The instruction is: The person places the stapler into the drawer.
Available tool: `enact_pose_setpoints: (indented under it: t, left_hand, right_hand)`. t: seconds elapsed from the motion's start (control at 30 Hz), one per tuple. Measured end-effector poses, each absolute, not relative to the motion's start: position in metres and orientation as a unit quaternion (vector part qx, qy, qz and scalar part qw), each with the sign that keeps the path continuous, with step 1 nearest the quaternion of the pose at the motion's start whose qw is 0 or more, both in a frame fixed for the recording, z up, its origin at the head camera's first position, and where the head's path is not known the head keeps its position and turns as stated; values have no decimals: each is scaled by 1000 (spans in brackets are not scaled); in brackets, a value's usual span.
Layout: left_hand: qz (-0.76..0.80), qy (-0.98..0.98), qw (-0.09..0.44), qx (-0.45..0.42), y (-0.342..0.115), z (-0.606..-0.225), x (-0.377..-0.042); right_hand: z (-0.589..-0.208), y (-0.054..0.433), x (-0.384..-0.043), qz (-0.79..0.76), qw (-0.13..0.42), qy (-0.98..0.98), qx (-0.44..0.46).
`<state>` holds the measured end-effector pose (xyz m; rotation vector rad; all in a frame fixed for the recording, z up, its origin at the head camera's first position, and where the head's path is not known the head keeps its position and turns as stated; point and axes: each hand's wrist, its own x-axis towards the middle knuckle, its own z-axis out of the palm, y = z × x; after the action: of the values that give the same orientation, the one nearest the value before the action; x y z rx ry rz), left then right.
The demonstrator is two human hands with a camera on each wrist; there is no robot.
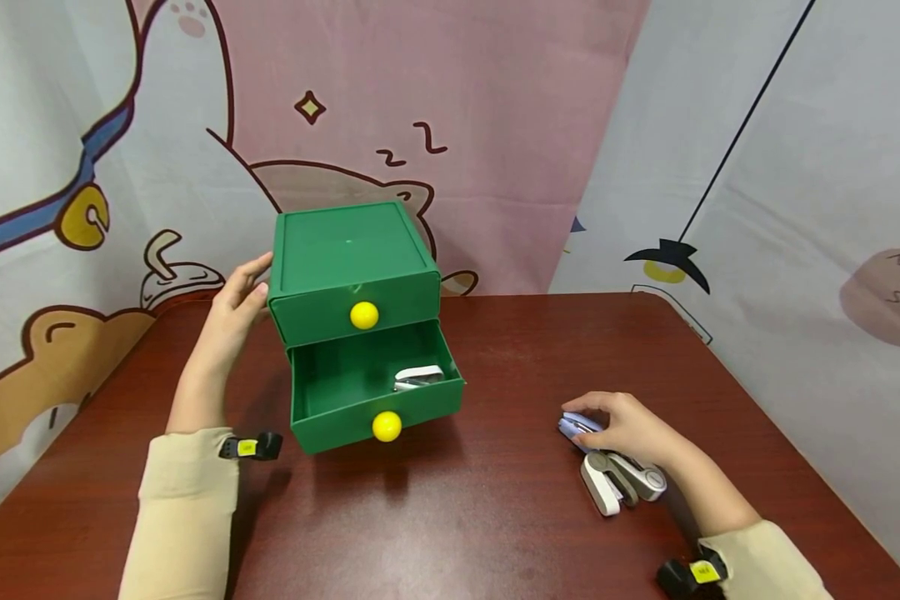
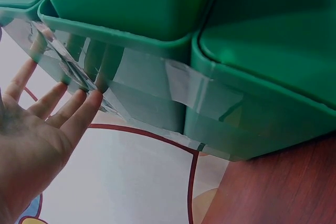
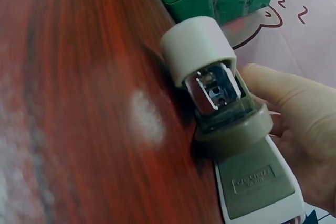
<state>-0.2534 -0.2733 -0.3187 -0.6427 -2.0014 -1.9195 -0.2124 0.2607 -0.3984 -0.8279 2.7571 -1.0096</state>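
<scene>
A green two-drawer box stands on the table, its lower drawer pulled out. A white stapler-like object lies inside that drawer. My left hand touches the left side of the box with fairly straight, spread fingers; in the left wrist view they meet a taped green wall. At the right, my right hand pinches a light purple stapler between thumb and fingers. Just below that hand lies a white and grey stapler, with another grey-white stapler body against it.
The dark red-brown table reaches to a patterned curtain behind the box. Yellow round knobs stick out from both drawer fronts, the lower knob nearest to me.
</scene>
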Motion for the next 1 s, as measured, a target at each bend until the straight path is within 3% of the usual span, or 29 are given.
enact_pose_setpoints:
  t: [0.33,1.0]
  left_hand:
    - [-666,-696,150,-222,-273,-318,-253]
    - [-678,-683,150,-226,-272,-320,-254]
  right_hand:
    - [-384,246,-212,-375,-27,885,-276]
    - [-328,177,-206,-464,-111,813,-334]
